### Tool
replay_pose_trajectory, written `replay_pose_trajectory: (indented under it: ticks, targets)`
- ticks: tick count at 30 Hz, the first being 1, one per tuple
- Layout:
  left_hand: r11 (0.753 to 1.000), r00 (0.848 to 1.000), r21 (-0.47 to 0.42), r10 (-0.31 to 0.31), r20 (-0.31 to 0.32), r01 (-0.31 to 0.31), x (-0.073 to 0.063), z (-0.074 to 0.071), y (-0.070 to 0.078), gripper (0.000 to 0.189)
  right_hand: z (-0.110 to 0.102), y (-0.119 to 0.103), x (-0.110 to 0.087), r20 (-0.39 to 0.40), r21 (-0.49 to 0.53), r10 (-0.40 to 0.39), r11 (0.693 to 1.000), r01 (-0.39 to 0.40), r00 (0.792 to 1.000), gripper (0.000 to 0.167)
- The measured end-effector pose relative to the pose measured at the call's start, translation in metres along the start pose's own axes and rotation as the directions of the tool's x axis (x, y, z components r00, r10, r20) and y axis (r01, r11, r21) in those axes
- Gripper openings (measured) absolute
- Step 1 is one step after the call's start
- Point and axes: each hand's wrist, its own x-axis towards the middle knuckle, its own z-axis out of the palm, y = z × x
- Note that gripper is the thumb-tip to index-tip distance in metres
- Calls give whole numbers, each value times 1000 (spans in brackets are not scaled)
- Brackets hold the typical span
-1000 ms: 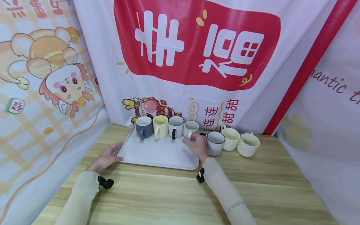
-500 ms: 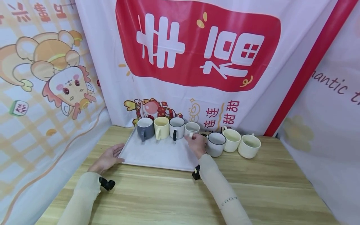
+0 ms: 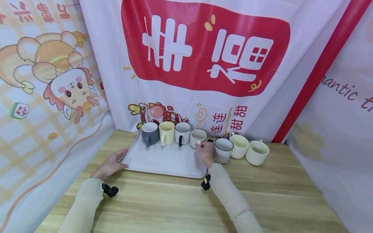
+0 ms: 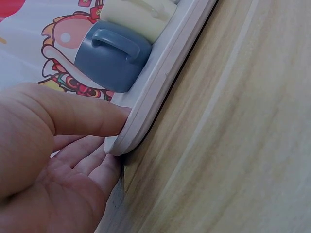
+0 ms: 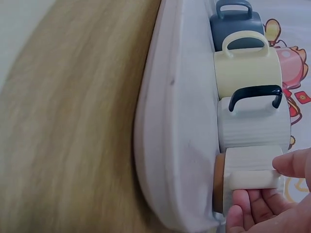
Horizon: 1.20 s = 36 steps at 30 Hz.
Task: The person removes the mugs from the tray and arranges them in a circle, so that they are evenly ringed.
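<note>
My left hand point(image 3: 112, 164) holds the front left corner of the white tray point(image 3: 166, 161); in the left wrist view the thumb point(image 4: 104, 116) lies against the rim and the fingers reach beneath the corner. With my right hand point(image 3: 205, 152) I pinch the handle point(image 5: 255, 179) of a small white mug point(image 3: 197, 136) at the tray's back right. It has a brown band at its base. Left of it stand a white mug point(image 3: 183, 131) with a black handle, a pale yellow mug point(image 3: 166, 132) and a dark blue-grey mug point(image 3: 150, 133), handles facing me.
Right of the tray, on the wooden table point(image 3: 163, 207), stand a white mug with a dark rim point(image 3: 223, 153) and two cream mugs, one nearer point(image 3: 239, 149) and one farther right point(image 3: 257, 155). A printed curtain point(image 3: 201, 97) hangs close behind the mugs.
The small white mug has shifted slightly toward me, with my right hand on its handle. My left hand stays at the tray's corner. The head view has tilted a little.
</note>
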Motion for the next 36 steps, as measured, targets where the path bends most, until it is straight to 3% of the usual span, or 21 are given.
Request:
replay_pose_trajectory:
  ticks: [9, 17, 25, 28, 32, 36]
  targets:
    - [1000, 1000, -3, 16, 2, -16, -1, -2, 1, 90, -20, -1, -17, 97, -32, 3, 999, 0, 995, 28]
    - [1000, 1000, -20, 21, 2, -21, 0, 0, -1, 91, -33, 6, -35, 169, 108, -27, 994, 9, 985, 32]
    - [1000, 1000, -8, 22, 4, -22, -1, 1, 4, 89, -59, 12, -45, 233, 255, -4, 965, -58, 973, 24]
    - [1000, 1000, -8, 22, 9, -22, -1, 1, 3, 89, -67, 15, -44, 287, 312, -2, 946, -91, 958, 23]
    - [1000, 1000, -4, 19, 7, -19, 1, 1, 2, 89, -77, 23, -41, 385, 375, 2, 914, -158, 923, 21]
    - [1000, 1000, -8, 11, 6, -11, 0, -1, 2, 90, -90, 29, -42, 451, 388, -27, 906, -169, 892, 23]
